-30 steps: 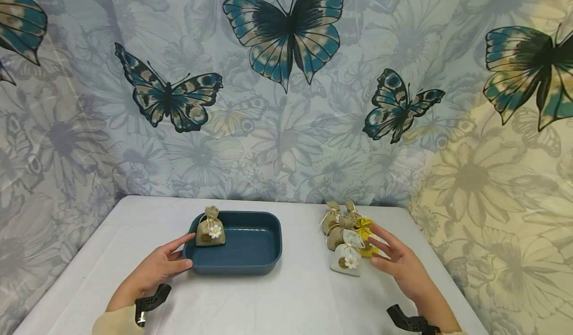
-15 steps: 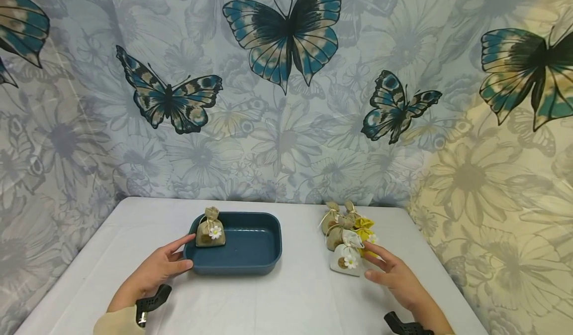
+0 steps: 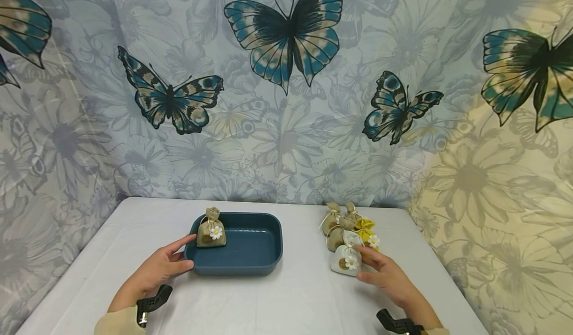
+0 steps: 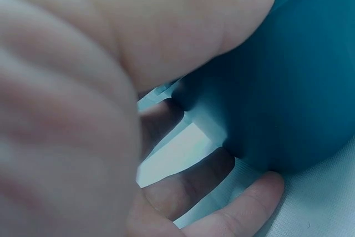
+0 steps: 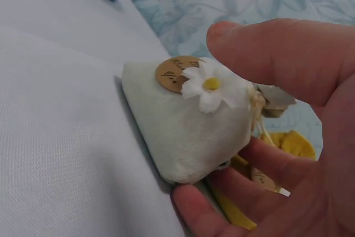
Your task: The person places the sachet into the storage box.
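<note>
My left hand (image 3: 154, 270) rests its thumb and fingertips against the left end of a blue rectangular dish (image 3: 233, 270); the left wrist view shows the fingers spread along the dish's outer wall (image 4: 302, 81). One beige sachet (image 3: 210, 238) with a white flower stands inside the dish at its left. My right hand (image 3: 387, 278) is at a white drawstring sachet (image 5: 183, 131) with a daisy and a round brown tag. Its fingers touch the sachet's far side, while the thumb hovers over the flower, seemingly apart from the cloth.
Behind the white sachet cluster several beige sachets (image 3: 334, 239) and yellow sachets (image 3: 364, 224). All stand on a table with a white cloth (image 3: 295, 295). A butterfly-print curtain (image 3: 286, 151) hangs along the table's back and sides.
My right hand has moved left and toward me, from beside the yellow sachets to the white sachet. The left hand and dish have stayed in place.
</note>
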### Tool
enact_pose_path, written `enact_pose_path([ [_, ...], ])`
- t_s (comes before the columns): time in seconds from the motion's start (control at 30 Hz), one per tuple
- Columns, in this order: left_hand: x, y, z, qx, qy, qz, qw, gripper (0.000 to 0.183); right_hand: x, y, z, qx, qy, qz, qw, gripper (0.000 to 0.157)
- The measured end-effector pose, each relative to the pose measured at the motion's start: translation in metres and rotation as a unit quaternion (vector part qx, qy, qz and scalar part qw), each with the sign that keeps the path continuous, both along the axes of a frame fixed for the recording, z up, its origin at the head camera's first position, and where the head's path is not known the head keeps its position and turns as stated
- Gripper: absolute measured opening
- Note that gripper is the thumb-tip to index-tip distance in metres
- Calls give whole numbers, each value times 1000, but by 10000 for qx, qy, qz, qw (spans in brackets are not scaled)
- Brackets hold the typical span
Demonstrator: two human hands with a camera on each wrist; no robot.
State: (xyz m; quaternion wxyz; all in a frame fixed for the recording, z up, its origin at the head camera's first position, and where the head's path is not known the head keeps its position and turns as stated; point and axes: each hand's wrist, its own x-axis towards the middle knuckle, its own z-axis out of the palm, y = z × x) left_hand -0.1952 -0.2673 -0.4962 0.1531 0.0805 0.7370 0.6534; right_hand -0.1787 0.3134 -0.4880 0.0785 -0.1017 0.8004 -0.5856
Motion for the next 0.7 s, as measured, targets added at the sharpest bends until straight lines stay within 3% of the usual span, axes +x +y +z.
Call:
enact_pose_path([
  [0.7,1,1,2,-44,42,9,10000,77,-10,-6,-6,863,141,-49,9962,71],
])
